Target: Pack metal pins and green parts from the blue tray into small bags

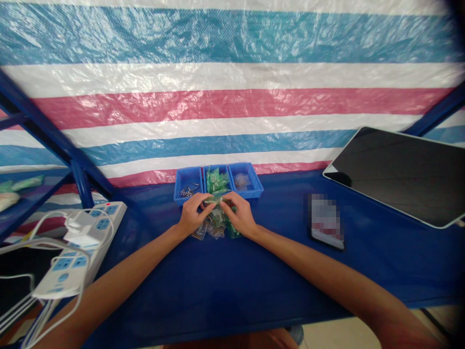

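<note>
My left hand (pixel 195 213) and my right hand (pixel 240 213) meet in front of the blue bins, thumbs and fingers pinched on the two sides of a small green plastic bag (pixel 217 199). The fingers hide much of it. Just below lie clear bags of small metal parts (pixel 217 220), partly covered by my hands. Behind my fingers, the left blue bin (pixel 177 186) holds loose metal pins (pixel 188 190). Green bags (pixel 217 180) fill the middle bin, and the right bin (pixel 257 186) has a few clear bags (pixel 240 181) in it.
On the left a white power strip (pixel 103 242) lies with plugs and looping cables close to my left forearm. A phone (pixel 326 222) rests on the blue table (pixel 232 286) to the right. Beyond it is a dark-screened panel (pixel 403 174). Striped sheeting (pixel 232 106) hangs behind.
</note>
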`<action>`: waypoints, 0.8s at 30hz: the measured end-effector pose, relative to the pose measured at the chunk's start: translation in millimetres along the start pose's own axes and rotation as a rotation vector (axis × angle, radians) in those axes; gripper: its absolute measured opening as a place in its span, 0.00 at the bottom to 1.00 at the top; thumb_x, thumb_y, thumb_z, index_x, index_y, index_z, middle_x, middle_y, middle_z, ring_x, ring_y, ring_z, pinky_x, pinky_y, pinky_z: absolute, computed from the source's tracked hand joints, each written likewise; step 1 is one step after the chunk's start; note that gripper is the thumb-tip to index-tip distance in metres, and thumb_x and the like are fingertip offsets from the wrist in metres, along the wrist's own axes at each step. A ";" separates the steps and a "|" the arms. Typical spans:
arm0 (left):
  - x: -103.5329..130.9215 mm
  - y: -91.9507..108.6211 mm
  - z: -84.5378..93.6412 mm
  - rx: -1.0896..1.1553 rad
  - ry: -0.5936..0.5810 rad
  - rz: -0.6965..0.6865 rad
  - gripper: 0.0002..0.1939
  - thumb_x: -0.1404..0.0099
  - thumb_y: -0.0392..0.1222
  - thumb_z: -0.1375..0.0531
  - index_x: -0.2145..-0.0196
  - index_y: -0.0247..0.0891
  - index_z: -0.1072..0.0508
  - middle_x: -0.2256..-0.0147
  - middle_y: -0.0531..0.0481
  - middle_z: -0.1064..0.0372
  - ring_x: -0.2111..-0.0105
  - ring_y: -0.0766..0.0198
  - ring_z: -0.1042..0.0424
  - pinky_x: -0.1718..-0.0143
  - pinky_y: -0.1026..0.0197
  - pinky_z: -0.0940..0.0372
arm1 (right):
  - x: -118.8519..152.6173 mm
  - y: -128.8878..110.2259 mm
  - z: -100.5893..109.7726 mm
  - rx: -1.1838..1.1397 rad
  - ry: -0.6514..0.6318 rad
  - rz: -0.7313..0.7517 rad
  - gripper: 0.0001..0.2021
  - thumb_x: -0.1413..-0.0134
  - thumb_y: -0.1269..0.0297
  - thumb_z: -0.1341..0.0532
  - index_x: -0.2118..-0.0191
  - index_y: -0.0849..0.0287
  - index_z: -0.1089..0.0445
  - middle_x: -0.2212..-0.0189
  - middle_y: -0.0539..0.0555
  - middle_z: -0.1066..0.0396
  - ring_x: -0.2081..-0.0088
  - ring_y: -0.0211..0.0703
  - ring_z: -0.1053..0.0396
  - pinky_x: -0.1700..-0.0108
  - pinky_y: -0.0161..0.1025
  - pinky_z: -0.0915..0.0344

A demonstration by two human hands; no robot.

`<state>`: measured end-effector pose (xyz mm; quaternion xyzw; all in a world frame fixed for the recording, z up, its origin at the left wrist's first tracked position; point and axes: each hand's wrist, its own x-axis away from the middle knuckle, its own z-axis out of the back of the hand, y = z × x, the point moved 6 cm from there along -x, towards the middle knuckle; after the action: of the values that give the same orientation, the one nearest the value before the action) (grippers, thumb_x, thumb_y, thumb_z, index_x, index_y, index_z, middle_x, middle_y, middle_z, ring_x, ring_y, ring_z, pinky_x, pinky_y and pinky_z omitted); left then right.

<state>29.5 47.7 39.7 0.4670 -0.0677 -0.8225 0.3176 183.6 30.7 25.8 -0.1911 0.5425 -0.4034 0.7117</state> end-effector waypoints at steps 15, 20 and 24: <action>-0.5 6.3 -2.2 0.017 -0.068 -0.062 0.06 0.36 0.39 0.43 0.63 0.35 0.29 0.70 0.47 0.29 0.70 0.66 0.32 0.66 0.62 0.36 | 0.5 3.1 -1.1 0.046 0.002 -0.021 0.07 0.42 0.63 0.44 0.64 0.58 0.31 0.71 0.52 0.30 0.70 0.39 0.34 0.65 0.36 0.38; 0.7 2.5 -0.3 0.031 -0.041 -0.046 0.09 0.35 0.41 0.44 0.68 0.34 0.28 0.73 0.48 0.30 0.72 0.66 0.32 0.67 0.63 0.36 | 1.0 3.9 -2.6 0.040 -0.019 -0.012 0.10 0.41 0.59 0.44 0.63 0.58 0.29 0.71 0.52 0.28 0.71 0.40 0.33 0.65 0.37 0.36; 1.5 0.8 0.3 0.009 -0.024 -0.039 0.09 0.34 0.42 0.44 0.66 0.35 0.27 0.72 0.48 0.29 0.72 0.66 0.30 0.67 0.63 0.35 | 1.1 2.9 -1.3 0.039 -0.006 -0.015 0.10 0.40 0.59 0.44 0.65 0.58 0.29 0.72 0.52 0.29 0.71 0.39 0.33 0.66 0.36 0.37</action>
<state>29.1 46.2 39.1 0.4596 -0.0662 -0.8338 0.2987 183.5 31.8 22.7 -0.1822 0.5310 -0.4186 0.7138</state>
